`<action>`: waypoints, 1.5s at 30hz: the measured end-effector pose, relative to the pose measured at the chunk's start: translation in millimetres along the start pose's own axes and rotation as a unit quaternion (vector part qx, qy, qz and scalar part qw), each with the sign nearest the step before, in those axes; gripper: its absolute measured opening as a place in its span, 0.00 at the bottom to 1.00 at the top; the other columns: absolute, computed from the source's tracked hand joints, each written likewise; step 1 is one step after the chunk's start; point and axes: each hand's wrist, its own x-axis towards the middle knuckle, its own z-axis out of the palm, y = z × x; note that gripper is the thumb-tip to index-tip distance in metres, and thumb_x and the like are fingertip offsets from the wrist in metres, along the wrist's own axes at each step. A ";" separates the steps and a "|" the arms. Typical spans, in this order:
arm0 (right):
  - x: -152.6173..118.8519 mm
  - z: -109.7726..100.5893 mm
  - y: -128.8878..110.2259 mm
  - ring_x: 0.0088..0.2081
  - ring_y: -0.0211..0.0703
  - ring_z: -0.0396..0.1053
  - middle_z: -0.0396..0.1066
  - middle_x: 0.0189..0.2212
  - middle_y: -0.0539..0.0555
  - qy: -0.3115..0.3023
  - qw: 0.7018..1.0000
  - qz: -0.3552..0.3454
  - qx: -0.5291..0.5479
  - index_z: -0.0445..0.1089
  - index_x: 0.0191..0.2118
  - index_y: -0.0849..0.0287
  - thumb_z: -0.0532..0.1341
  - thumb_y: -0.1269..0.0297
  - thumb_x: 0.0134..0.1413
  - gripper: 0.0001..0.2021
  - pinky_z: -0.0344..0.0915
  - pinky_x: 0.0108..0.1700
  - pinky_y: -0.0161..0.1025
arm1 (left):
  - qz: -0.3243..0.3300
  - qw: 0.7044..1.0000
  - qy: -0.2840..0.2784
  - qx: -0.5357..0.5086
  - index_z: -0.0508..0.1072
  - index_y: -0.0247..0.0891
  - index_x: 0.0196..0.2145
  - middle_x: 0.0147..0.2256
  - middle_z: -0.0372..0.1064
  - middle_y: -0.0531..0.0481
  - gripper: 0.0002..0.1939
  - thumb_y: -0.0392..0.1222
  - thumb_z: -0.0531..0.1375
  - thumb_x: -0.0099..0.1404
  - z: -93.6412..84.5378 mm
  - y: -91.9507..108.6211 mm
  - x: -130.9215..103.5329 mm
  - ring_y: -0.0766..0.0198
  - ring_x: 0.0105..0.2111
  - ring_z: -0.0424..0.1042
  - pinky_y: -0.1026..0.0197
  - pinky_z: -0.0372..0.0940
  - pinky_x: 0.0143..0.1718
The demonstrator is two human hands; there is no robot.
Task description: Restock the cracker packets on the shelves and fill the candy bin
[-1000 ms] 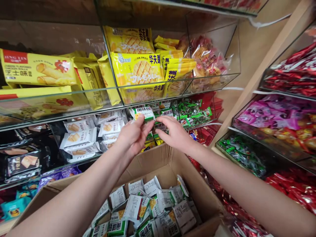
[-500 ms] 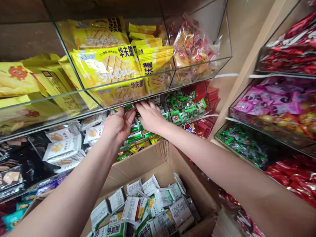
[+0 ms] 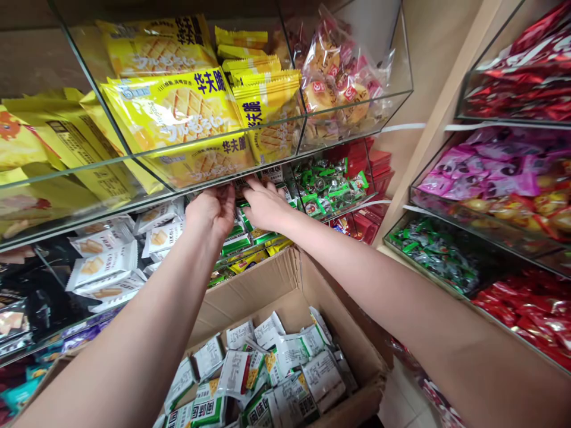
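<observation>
My left hand (image 3: 212,209) reaches into a lower clear bin beneath the yellow waffle packets. Its fingers are curled, and the tips disappear under the upper bin's edge, so what they hold is hidden. Beside it, my right hand (image 3: 266,205) rests palm down on small green-and-white snack packets (image 3: 236,241) in the same bin. The right fingers are spread and stretched forward. Below both hands stands an open cardboard box (image 3: 267,277) with many similar green-and-white packets (image 3: 285,351) lying loose inside.
Above my hands, a clear bin holds yellow waffle packets (image 3: 178,113) and bagged round cakes (image 3: 339,89). White biscuit packets (image 3: 104,261) sit to the left. Green-wrapped sweets (image 3: 330,184) lie right of my hands, and pink-wrapped sweets (image 3: 486,166) fill a side bin.
My left fingers have curled inward and gone deeper under the upper bin's edge. My right fingers have spread apart over the packets. The view has shifted slightly.
</observation>
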 end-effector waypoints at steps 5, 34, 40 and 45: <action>-1.1 2.4 -0.6 0.52 0.61 0.54 0.43 0.63 0.48 0.001 1.000 0.000 0.004 0.64 0.47 0.55 0.50 0.65 0.51 0.17 0.58 0.48 0.60 | -0.055 0.998 -0.001 0.024 0.69 0.32 0.28 0.17 0.66 0.53 0.09 0.28 0.51 0.63 -1.5 5.7 -7.3 0.73 0.16 0.66 0.76 0.61 0.14; 1.9 8.8 -17.5 0.52 0.50 0.58 0.63 0.50 0.61 0.112 0.991 -0.039 0.058 0.60 0.53 0.66 0.49 0.73 0.52 0.21 0.56 0.54 0.44 | 0.006 1.000 0.010 0.025 0.70 0.36 0.33 0.22 0.67 0.56 0.16 0.19 0.51 0.56 -6.8 4.9 -16.7 0.73 0.22 0.68 0.70 0.68 0.27; 20.1 17.9 -24.4 0.41 0.42 0.69 0.72 0.37 0.54 0.128 0.944 0.066 0.296 0.67 0.38 0.61 0.49 0.67 0.56 0.11 0.65 0.44 0.37 | 0.013 0.998 -0.037 0.048 0.69 0.37 0.33 0.25 0.70 0.53 0.22 0.16 0.46 0.49 -11.6 22.0 -37.5 0.69 0.30 0.72 0.67 0.69 0.36; 37.1 23.6 -36.5 0.27 0.34 0.70 0.70 0.32 0.52 0.119 0.785 0.147 0.590 0.64 0.34 0.61 0.54 0.65 0.52 0.06 0.65 0.24 0.28 | 0.026 0.993 -0.046 0.102 0.66 0.34 0.25 0.26 0.67 0.50 0.13 0.20 0.50 0.52 -37.2 33.6 -54.2 0.67 0.30 0.73 0.67 0.70 0.35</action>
